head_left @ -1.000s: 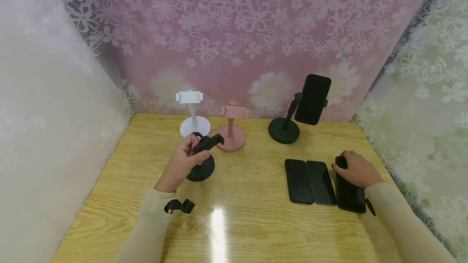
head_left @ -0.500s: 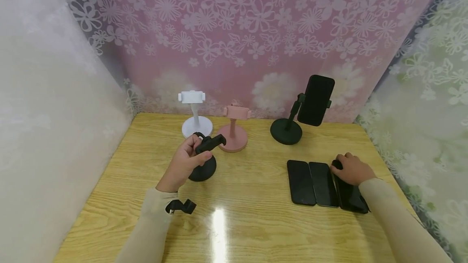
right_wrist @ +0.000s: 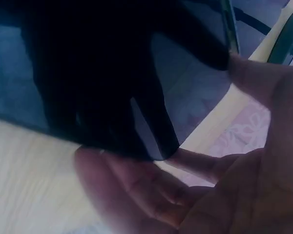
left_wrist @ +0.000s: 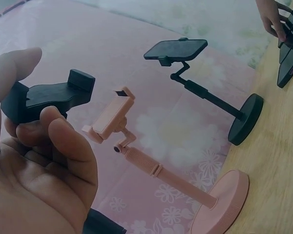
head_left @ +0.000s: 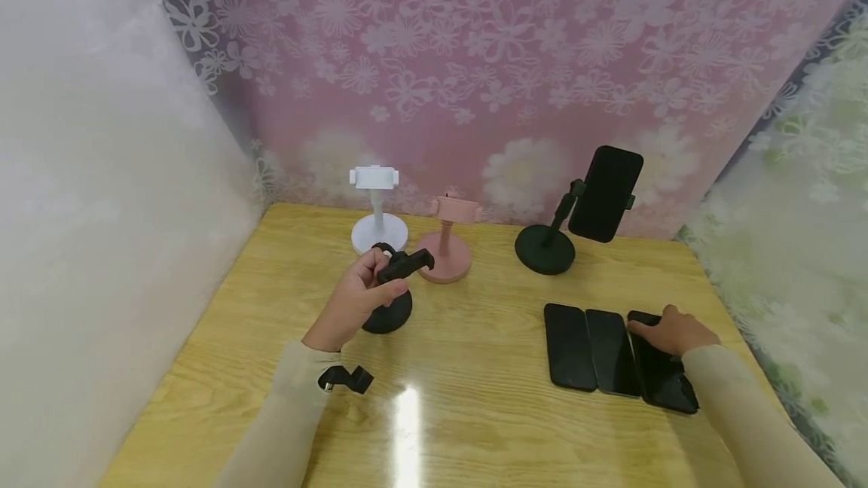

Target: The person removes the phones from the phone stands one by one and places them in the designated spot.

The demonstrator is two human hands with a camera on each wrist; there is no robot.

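My left hand (head_left: pixel 347 306) holds a black phone stand (head_left: pixel 405 265) by its clamp head, thumb on one side and fingers curled behind; the round base shows below it. In the left wrist view the clamp (left_wrist: pixel 53 97) sits between thumb and fingers with no phone in it. At the right, my right hand (head_left: pixel 676 333) grips the rightmost black phone (head_left: pixel 667 384) by its edges. Seen from the right wrist, the thumb is at one edge of that phone (right_wrist: pixel 195 97) and the fingers at the opposite edge. Two more phones, a middle one (head_left: pixel 612 352) and a left one (head_left: pixel 570 349), lie beside it.
Behind my left hand stand a white phone stand (head_left: pixel 380 232) and a pink phone stand (head_left: pixel 444 258), both without phones. A dark green stand (head_left: pixel 545 249) at the back right holds a phone (head_left: pixel 606 193). Floral cloth walls (head_left: pixel 434 59) surround the wooden table (head_left: pixel 475 413).
My right hand has shifted from the top of the rightmost phone to its edges, and that phone's upper end is uncovered. The left hand keeps its hold; the head view has turned slightly left.
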